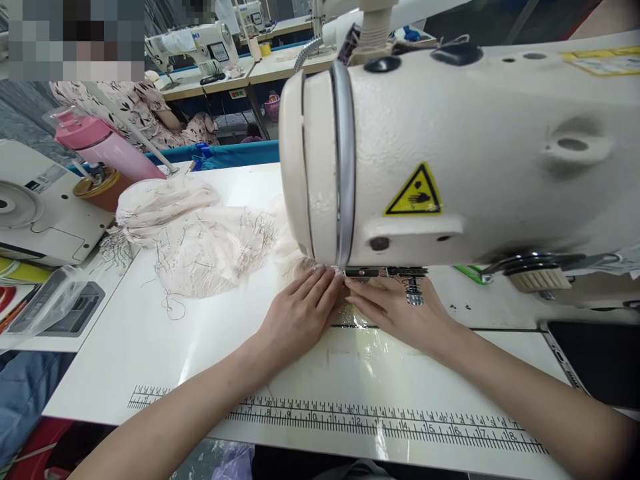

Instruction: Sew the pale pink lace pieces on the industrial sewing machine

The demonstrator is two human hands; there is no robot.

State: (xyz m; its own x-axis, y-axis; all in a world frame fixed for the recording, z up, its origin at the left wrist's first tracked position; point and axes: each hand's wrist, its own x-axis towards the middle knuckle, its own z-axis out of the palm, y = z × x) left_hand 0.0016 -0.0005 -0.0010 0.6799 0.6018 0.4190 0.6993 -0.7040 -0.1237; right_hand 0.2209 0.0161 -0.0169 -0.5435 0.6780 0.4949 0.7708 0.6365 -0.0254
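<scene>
A cream sewing machine (450,147) fills the upper right, its head hanging over the white table (150,360). Both my hands lie under the head at the needle area. My left hand (300,313) rests flat, fingers stretched toward the presser foot (413,290), pressing the edge of pale pink lace fabric (200,233). My right hand (400,313) lies flat beside it, fingers together on the same fabric edge. The fabric bunches in a heap to the left, loose threads trailing. The needle itself is hidden behind the machine head.
A printed ruler (350,420) runs along the table's front edge. At left stand a pink bottle (107,147), a brown cup (100,190), another machine (40,207) and a plastic-wrapped box (60,307). A person in patterned clothing (150,113) sits behind; more machines (200,47) farther back.
</scene>
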